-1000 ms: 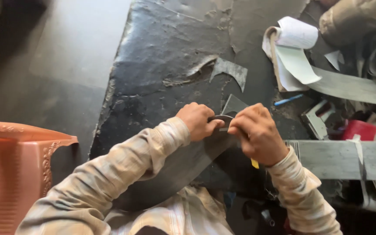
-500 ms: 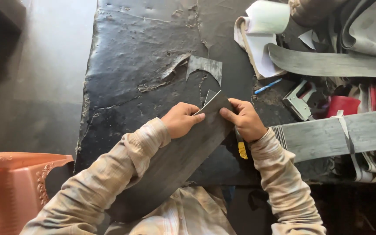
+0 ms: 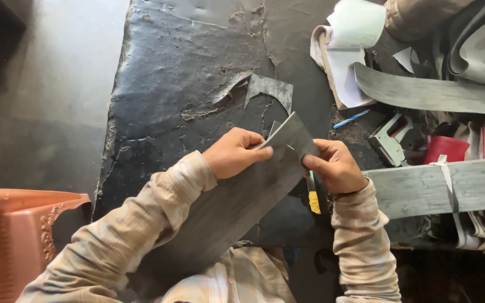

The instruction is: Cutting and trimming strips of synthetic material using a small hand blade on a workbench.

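Both hands on a long grey strip that runs diagonally from the person's lap up over the near edge of the black bench. Left hand pinches the strip's top end on one side, right hand pinches the other side w/ thumb on top. Yellow-handled knife lies just under the right hand. Small grey offcut sits mid-bench, strip bundle at the right edge.

a long grey sheet strip, matte and faintly grained, is held slanted above the black mat, its cut upper end raised, its lower end hidden near the lap.
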